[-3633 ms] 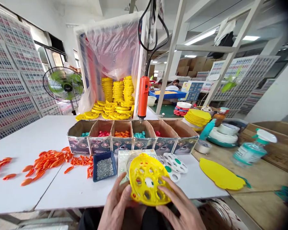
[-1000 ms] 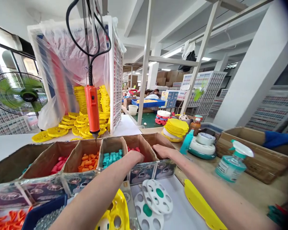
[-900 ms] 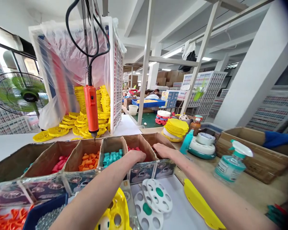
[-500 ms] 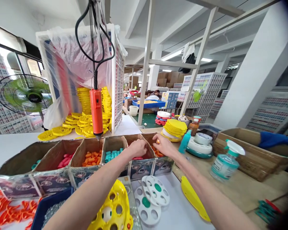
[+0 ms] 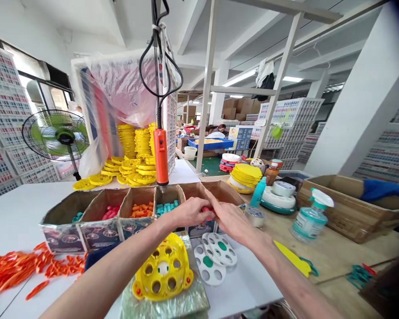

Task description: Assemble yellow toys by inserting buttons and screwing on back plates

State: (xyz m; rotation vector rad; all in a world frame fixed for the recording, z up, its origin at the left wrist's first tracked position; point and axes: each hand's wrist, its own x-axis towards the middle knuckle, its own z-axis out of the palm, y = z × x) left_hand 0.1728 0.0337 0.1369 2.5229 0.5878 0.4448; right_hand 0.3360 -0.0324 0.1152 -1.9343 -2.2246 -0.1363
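Over the right-hand bins of the cardboard divider box (image 5: 66, 239), my two hands are close together and touching. My left hand (image 5: 189, 212) is closed, and a small pinkish-red plastic piece (image 5: 206, 213) shows at its fingertips. My right hand (image 5: 228, 219) lies against it, index finger stretched forward; its other fingers are curled under and hidden, so any contents are out of sight. Below, a yellow plastic plate (image 5: 164, 282) with round holes and two ear-like lobes rests on a wrapped block (image 5: 199, 299). Beside it lie white discs (image 5: 208, 262) with holes and green centres.
An orange electric screwdriver (image 5: 161, 155) hangs over the bins of orange (image 5: 142, 210), teal (image 5: 166, 208) and pink pieces (image 5: 111, 212). Orange strips (image 5: 16, 270) lie left. Yellow plates (image 5: 133, 177) are stacked behind; a spray bottle (image 5: 310, 221) and carton (image 5: 339, 212) stand right.
Both hands have come up out of the two right-hand bins and met in front of them. A pinkish-red piece now shows in my left hand. The camera view has shifted left.
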